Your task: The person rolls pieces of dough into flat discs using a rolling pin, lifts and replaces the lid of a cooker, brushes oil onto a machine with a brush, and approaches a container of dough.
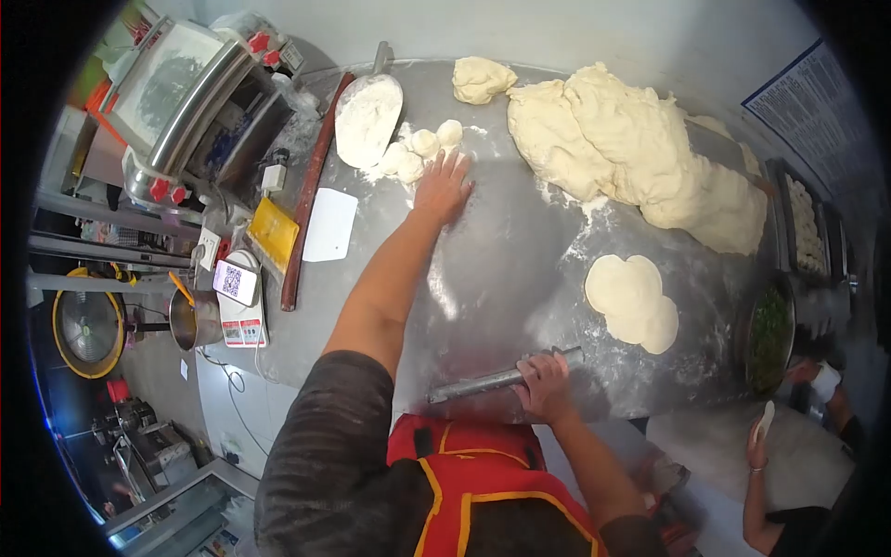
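Note:
My left hand (444, 190) stretches forward over the metal table, fingers extended, the tips at a cluster of small floured dough balls (424, 144). Whether it touches one is hard to tell. Close to my body, my right hand (546, 385) grips a grey rolling pin (478, 383) near its right end. Flat rolled dough rounds (631, 302) lie overlapping to the right. Behind the balls is a scoop of white flour (368, 121). A large mass of dough (640, 153) spreads across the back right, with a smaller dough lump (483, 80) beside it.
A long brown stick (316, 195) lies left, by a white card (330, 225) and a scale (244, 316). A machine (200, 107) stands back left. At right are a bowl of chopped greens (768, 339), a tray (803, 223) and another person's hand (758, 446) holding flat dough.

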Demonstrator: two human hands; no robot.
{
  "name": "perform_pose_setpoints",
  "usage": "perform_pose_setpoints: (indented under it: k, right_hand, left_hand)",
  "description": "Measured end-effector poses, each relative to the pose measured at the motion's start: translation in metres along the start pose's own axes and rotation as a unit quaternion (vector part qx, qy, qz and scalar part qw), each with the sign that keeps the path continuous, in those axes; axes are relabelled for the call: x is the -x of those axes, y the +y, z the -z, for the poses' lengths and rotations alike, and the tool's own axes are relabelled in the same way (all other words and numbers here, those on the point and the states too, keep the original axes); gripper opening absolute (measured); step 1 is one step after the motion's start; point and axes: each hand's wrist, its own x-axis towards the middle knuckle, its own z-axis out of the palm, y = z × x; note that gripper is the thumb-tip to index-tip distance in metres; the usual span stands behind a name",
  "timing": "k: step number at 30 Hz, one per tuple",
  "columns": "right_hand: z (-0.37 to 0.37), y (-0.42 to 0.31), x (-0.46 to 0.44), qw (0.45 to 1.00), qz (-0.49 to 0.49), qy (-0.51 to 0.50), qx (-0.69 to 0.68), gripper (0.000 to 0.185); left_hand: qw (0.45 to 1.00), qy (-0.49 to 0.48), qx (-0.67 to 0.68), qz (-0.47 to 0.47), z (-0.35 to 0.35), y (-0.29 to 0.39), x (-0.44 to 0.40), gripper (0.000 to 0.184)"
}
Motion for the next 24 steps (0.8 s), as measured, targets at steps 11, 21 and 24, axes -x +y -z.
perform_pose_setpoints:
  k: [11,21,24]
  right_hand:
    - [0.015,-0.009,-0.025,0.999,-0.018,-0.037,-0.031,0.042]
    - [-0.014,-0.048,-0.041,0.992,-0.084,0.054,0.074,0.052]
    - [-0.01,-0.037,-0.067,0.99,-0.133,0.029,0.041,0.06]
  left_hand:
    - [0.984,-0.106,0.079,-0.119,0.017,0.107,0.24,0.061]
    - [0.99,-0.129,0.056,0.027,0.039,0.073,0.296,0.06]
    - [0.992,-0.125,0.018,0.012,0.049,0.075,0.27,0.06]
